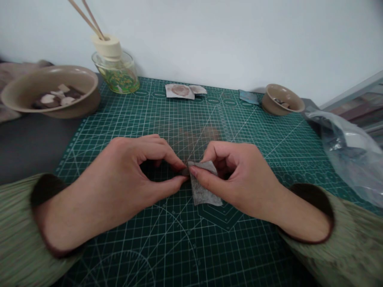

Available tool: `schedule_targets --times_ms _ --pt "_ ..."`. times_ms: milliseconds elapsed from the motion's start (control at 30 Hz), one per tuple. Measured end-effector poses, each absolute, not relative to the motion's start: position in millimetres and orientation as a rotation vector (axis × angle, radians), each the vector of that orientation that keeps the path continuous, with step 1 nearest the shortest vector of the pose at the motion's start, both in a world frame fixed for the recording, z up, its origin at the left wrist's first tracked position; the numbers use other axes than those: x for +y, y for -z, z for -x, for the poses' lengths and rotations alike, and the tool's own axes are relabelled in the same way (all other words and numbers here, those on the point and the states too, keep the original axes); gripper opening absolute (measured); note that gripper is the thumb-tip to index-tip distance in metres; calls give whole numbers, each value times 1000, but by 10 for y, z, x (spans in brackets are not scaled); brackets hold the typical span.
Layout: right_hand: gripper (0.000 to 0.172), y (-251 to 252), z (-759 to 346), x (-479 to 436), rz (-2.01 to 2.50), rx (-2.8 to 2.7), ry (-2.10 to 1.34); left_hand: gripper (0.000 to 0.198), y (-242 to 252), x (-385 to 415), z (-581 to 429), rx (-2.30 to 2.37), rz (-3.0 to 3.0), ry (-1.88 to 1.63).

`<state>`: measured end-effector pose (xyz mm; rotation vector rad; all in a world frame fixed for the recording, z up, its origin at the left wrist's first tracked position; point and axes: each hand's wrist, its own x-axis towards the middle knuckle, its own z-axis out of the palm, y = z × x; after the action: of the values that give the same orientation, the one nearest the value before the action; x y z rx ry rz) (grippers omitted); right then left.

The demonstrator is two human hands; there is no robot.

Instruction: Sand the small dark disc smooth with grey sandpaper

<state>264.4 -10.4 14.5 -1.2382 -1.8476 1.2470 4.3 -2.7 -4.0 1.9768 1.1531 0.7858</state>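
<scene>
Fingers of your left hand (128,175) pinch a small dark piece (185,172) over the green cutting mat (119,117), while your right hand (243,175) grips a grey sheet (205,193) that seems to meet it. Likely you're sanding; the next stroke would call for a firm pinch, light pressure.

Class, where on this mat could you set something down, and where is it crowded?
Bare mat lies between the glass bottle and left hand, and between the right hand and small bowl. Crowded: the middle, where the hands pinch a small piece and grey sheet.
</scene>
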Motion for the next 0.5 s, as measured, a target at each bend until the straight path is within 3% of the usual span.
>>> schedule_targets --times_ms 500 --pt "51 -99 -2645 -79 1142 -1852 -1179 9 13 -42 -48 1217 -1981 -727"
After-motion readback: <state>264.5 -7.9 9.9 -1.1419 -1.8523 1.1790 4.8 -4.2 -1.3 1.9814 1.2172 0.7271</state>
